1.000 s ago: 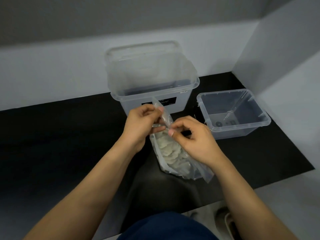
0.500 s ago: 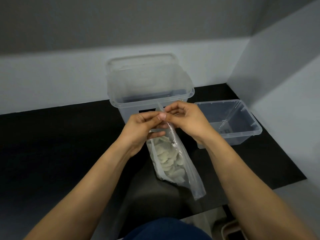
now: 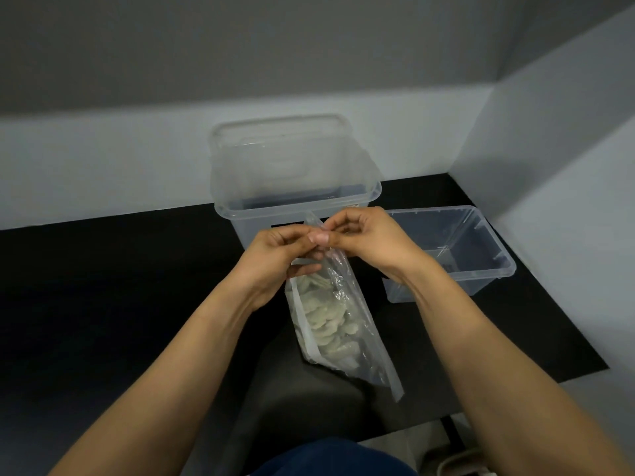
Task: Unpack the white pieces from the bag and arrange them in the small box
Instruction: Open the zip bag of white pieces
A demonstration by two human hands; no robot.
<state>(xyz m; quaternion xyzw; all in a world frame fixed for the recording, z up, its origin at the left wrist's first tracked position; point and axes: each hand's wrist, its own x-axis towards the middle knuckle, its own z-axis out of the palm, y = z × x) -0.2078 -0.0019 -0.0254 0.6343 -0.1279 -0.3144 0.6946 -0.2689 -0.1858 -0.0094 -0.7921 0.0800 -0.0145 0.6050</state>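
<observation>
- The bag [image 3: 338, 314] is held up over the black table [image 3: 137, 304], top end pointing away, long way running toward the person.
- Left hand [image 3: 275, 259] and right hand [image 3: 371, 238] both pinch its top.
- White pieces [image 3: 323, 314] sit inside.
- The small box [image 3: 457, 249] is just right.

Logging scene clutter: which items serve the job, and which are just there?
Job: clear plastic bag of white pieces, pinched by left hand and right hand; small clear plastic box.
Idle: large clear lidded tub.
</observation>
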